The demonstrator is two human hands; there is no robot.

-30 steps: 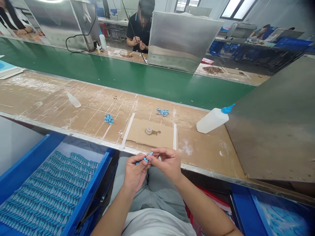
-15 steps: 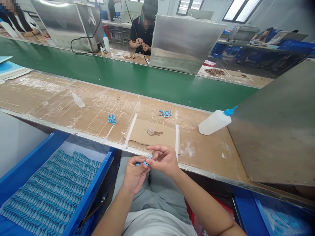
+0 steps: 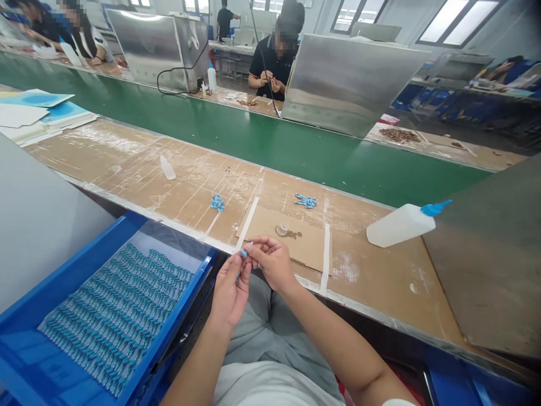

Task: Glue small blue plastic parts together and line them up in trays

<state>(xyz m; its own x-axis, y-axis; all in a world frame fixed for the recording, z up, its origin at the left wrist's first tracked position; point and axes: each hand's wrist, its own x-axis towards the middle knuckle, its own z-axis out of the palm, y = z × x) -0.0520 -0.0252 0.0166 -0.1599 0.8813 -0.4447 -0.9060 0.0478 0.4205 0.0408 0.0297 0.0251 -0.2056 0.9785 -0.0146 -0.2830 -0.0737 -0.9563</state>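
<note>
My left hand (image 3: 230, 290) and my right hand (image 3: 270, 262) meet over my lap, just at the near edge of the brown worktable (image 3: 380, 276). Together they pinch a small blue part (image 3: 243, 254) between the fingertips; both hands are closed on it. A little beyond them on a cardboard sheet (image 3: 304, 239) stands a small clear cap (image 3: 282, 229). Two little heaps of blue parts (image 3: 217, 202) (image 3: 305, 200) lie further out on the table.
A blue bin (image 3: 105, 316) with rows of blue parts sits at my lower left. A white squeeze bottle (image 3: 399, 224) with a blue nozzle lies at right beside a metal panel (image 3: 486, 254). A green conveyor belt (image 3: 253, 138) runs behind. People work across it.
The view has swung left and down. My hands stay together on the blue part, with the left hand now turned more upright.
</note>
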